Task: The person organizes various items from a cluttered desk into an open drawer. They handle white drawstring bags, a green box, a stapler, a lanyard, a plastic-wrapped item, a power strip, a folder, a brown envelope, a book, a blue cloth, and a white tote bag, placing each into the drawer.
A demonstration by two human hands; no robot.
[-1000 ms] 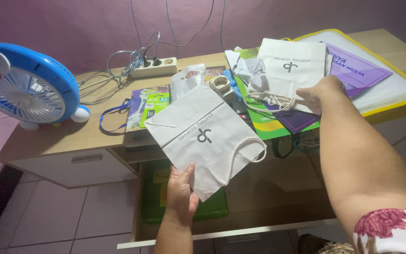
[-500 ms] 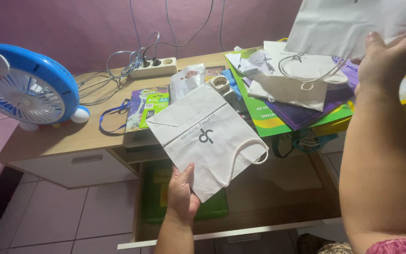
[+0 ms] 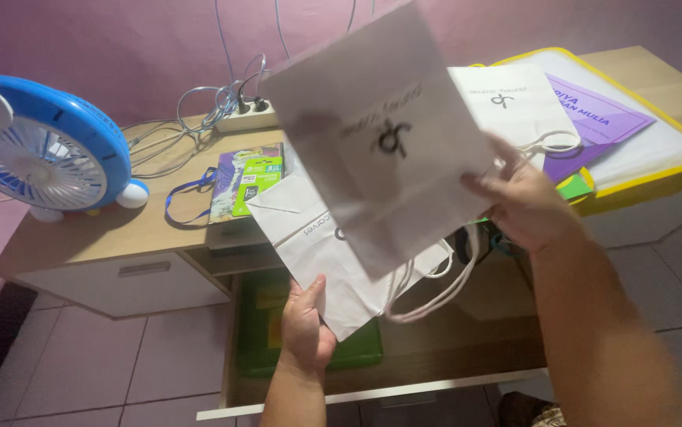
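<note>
My left hand (image 3: 306,326) grips the lower corner of a flat white paper bag (image 3: 321,245) with cord handles, held over the open desk drawer. My right hand (image 3: 524,205) holds a second white paper bag (image 3: 380,142) by its right edge, tilted and lying across the top of the first one. Its white cord handles (image 3: 436,292) dangle below. A third white bag (image 3: 511,99) lies flat on the desk behind my right hand, on a purple sheet (image 3: 598,119).
A blue round fan (image 3: 36,150) stands at the desk's left end. A white power strip (image 3: 250,119) with cables sits at the back. Small packets and a blue lanyard (image 3: 242,182) lie mid-desk. A yellow-edged board (image 3: 673,150) lies right. A green item (image 3: 266,316) sits in the open drawer (image 3: 372,387).
My right hand lifted a white bag off the pile at the right, raised it, then brought it left and down over the bag in my left hand.
</note>
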